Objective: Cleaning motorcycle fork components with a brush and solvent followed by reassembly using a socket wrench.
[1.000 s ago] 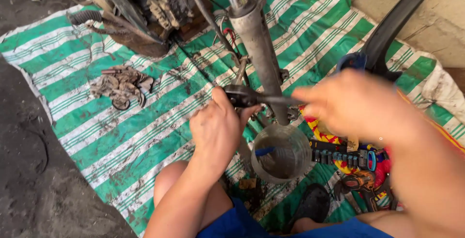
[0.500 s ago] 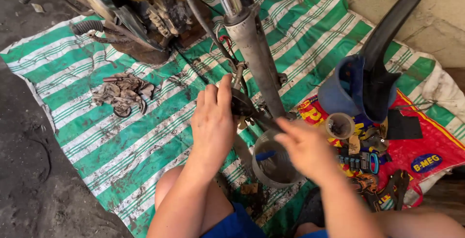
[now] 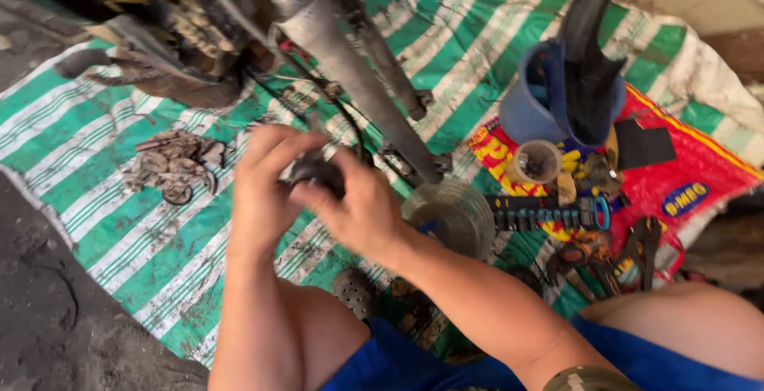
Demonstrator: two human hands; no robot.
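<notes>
Item 1: small dark part point(image 3: 317, 173), centre-left of frame, blurred, kind can't tell; held between both hands above the green-white striped mat point(image 3: 119, 224)
Item 2: left hand point(image 3: 263, 188), fingers curled, pinching the dark part from its 9 o'clock side
Item 3: right hand point(image 3: 362, 212), fingers bent, pinching same part from its 3 o'clock side; the two hands touch around it
Item 4: grey metal tube point(image 3: 358, 80), slanting from 12 o'clock down to centre, just beyond the hands
Item 5: clear round container point(image 3: 450, 216), at 3 o'clock of right hand, near the tube's lower end
Item 6: pile of rusty small parts point(image 3: 171, 168), on mat at 9 o'clock of left hand, apart from it
Item 7: blue bucket point(image 3: 525, 108), 2 o'clock, dark long pieces standing in it
Item 8: red sheet point(image 3: 692, 172) w/ assorted tools, 3 o'clock; pliers point(image 3: 645, 248) at its lower edge
</notes>
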